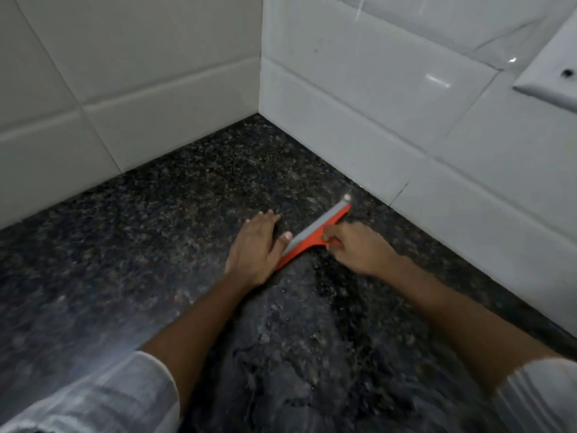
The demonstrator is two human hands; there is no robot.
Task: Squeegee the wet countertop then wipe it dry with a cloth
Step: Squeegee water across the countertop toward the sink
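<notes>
So, head view: the orange squeegee [312, 237] sits blade-down on the dark speckled tabletop [156, 245], near the corner of the white tiled walls [359, 98]. The right hand [356, 248] is curled around its handle, mostly hidden, so I can't really tell how tight the grip is. The left hand [256, 248] lies flat and spread on the stone, thumb touching the blade's near end. White sleeves [103, 398] show at the bottom.

Dim, soft and slightly blurred throughout, with glare streaks on the glossy white wall tiles [437, 79] and wide-angle bending at the edges.
</notes>
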